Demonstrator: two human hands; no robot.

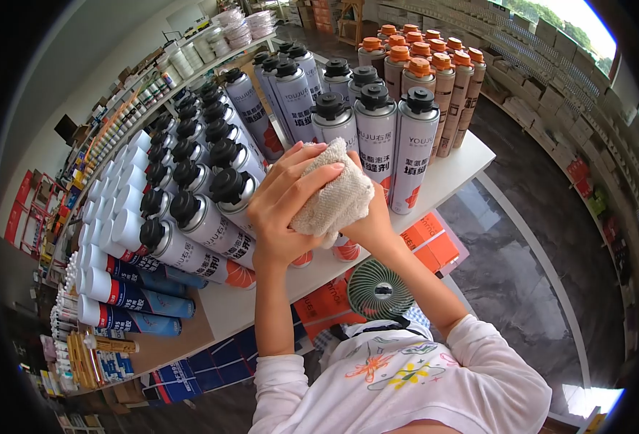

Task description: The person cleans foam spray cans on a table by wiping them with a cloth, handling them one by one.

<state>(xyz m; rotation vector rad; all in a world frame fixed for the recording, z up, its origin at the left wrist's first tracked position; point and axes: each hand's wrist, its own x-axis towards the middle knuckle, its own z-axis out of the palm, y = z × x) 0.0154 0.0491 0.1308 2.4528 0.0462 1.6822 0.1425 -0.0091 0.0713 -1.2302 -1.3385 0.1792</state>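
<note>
Grip closed, left hand (280,199) and right hand (369,220) clasp bunched cloth (337,199) (long axis pointing roughly forward).

You wear a white top (384,398) with loose, wrinkled sleeves. Behind your left hand (282,202), the left sleeve (282,383) ends in bunched folds; behind your right hand (370,220), the right sleeve (489,354) is likewise rumpled. Farther back, between both sleeves, colourful prints show: an orange splash shape (370,367), a yellow starburst (411,374) edged green, and pink squiggles.

The cloth (336,195) is cream, the fan (380,289) green.
</note>
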